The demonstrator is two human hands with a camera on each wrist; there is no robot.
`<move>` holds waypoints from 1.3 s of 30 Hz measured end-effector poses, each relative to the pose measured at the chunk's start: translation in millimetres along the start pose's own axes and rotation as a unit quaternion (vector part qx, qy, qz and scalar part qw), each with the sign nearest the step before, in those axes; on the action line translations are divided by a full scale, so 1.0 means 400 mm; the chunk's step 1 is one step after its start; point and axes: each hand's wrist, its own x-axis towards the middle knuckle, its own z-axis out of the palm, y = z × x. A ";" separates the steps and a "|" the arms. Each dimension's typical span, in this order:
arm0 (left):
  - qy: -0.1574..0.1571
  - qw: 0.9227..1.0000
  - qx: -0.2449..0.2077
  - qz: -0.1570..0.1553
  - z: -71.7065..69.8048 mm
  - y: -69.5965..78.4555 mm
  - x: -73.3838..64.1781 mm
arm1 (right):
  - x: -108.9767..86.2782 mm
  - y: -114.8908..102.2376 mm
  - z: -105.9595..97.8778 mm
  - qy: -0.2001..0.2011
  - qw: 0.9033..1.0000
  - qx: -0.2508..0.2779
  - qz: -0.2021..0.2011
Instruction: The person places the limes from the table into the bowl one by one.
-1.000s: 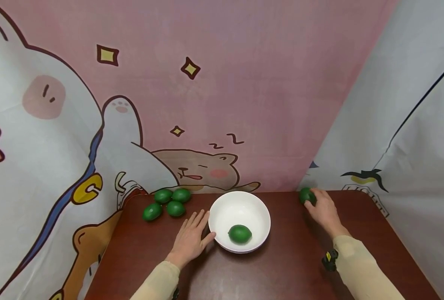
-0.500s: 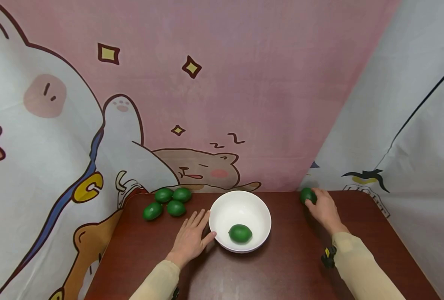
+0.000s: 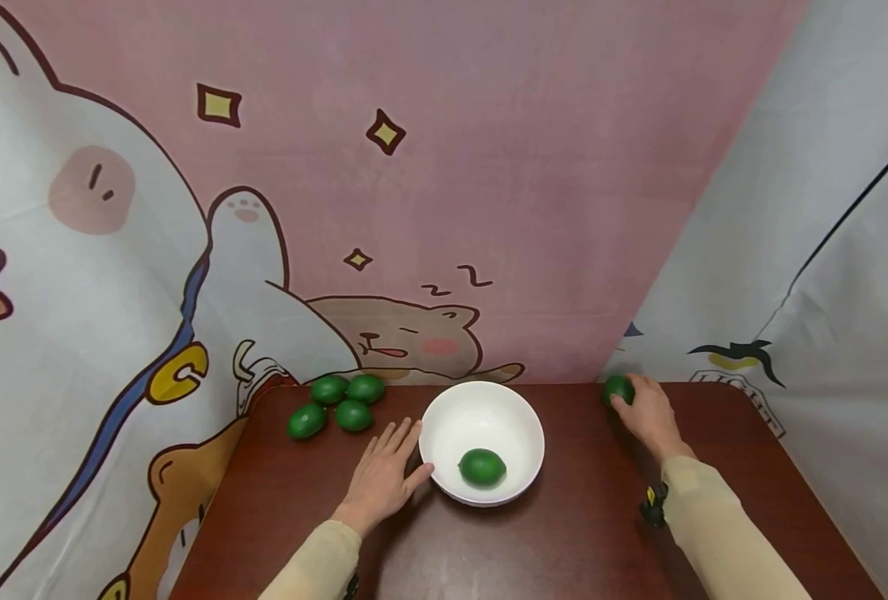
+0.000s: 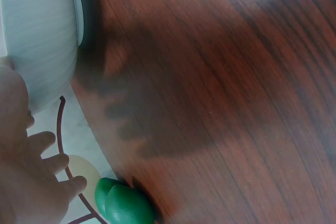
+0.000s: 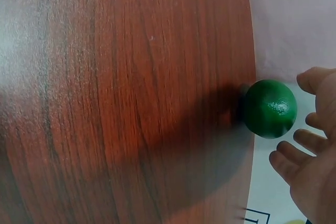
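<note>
In the head view a white bowl stands mid-table with one green lime in it. My left hand lies with spread, straight fingers at the bowl's left side; its thumb and index fingertip meet the rim. The left wrist view shows this hand against the bowl wall. At the far right edge of the table, my right hand is at another lime, thumb and fingers apart around its near side. In the right wrist view, background shows between the fingers and this lime.
Several more limes lie grouped at the back left of the brown wooden table. Behind the table's back edge hangs a pink and white cartoon-printed cloth. A lime also appears low in the left wrist view.
The head view has shifted very slightly. Both hands, the bowl and the limes otherwise keep their places.
</note>
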 end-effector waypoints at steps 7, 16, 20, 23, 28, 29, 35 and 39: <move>0.005 1.000 0.003 0.005 0.002 -0.003 0.001 | 0.012 0.006 0.016 -0.008 1.000 -0.013 0.007; 0.004 1.000 0.003 0.005 0.002 -0.002 0.000 | 0.015 0.018 0.028 -0.014 1.000 -0.013 0.021; 0.003 1.000 0.006 0.004 0.002 -0.002 0.001 | 0.014 0.023 0.032 -0.016 1.000 -0.015 0.018; 0.003 1.000 0.004 0.003 0.002 -0.002 0.001 | 0.016 0.027 0.037 -0.017 0.999 -0.017 0.022; 0.002 1.000 0.002 0.004 0.001 -0.001 0.000 | 0.021 0.031 0.042 -0.021 0.999 -0.016 0.025; 0.002 1.000 0.002 0.004 0.001 -0.001 0.000 | 0.022 0.031 0.043 -0.022 0.999 -0.016 0.024; 0.002 1.000 0.002 0.003 -0.001 -0.001 0.002 | 0.020 0.026 0.041 -0.023 0.999 -0.016 0.023; 0.001 1.000 0.001 0.002 -0.001 -0.001 0.002 | 0.018 0.022 0.037 -0.025 0.999 -0.011 0.027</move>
